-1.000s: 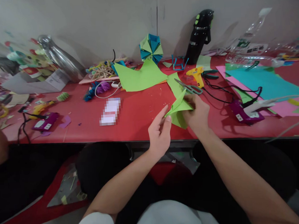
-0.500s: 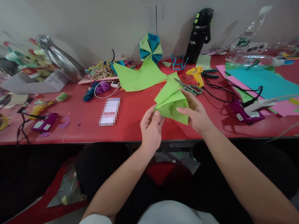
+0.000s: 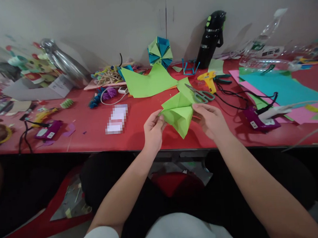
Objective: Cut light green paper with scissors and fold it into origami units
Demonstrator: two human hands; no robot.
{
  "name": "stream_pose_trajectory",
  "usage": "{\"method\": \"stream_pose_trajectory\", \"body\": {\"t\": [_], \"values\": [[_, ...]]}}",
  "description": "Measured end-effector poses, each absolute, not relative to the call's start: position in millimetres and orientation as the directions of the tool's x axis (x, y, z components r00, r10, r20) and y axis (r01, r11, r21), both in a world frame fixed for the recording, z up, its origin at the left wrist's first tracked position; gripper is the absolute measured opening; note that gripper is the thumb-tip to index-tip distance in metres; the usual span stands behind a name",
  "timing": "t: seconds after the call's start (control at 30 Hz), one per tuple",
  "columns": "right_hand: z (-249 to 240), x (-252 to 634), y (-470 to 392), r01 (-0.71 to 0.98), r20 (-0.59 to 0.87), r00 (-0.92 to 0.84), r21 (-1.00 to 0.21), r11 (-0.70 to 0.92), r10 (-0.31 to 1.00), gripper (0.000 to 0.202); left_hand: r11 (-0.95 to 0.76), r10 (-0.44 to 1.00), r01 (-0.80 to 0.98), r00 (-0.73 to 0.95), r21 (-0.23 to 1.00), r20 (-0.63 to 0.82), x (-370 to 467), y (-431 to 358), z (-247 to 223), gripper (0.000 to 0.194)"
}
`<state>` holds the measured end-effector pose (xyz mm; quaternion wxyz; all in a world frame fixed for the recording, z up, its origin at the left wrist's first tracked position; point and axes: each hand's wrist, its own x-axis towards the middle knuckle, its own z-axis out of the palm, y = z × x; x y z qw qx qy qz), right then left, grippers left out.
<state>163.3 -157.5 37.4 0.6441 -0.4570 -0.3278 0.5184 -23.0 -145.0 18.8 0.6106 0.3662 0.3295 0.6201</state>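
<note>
A sheet of lime-green paper (image 3: 178, 114), partly folded, spans the gap between the left hand (image 3: 153, 130), which pinches its left corner, and the right hand (image 3: 210, 120), at its right edge. A crease runs across it from hand to hand; beyond, it spreads flatter, and nearer, a flap bulges, its point hanging down between the hands.

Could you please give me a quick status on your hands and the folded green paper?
Left hand, right hand pinching opposite sides of folded green paper. Paper creased, one corner pointing down the picture. Scissors just beyond right hand.
</note>
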Motion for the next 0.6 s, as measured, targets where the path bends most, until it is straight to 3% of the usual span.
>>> {"method": "stream_pose_trajectory", "body": {"t": [0.3,0.6], "values": [[34,167,-156,-0.205,0.024,0.187,-0.977,0.063,0.982,0.024,0.035,0.998,-0.436,0.07,0.899,-0.005,-39,-131,30,0.034],[32,170,-159,-0.009,0.078,0.093,-0.997,0.079,0.993,0.031,0.026,0.996,-0.319,0.085,0.947,0.001,-49,-122,32,0.036]]}}
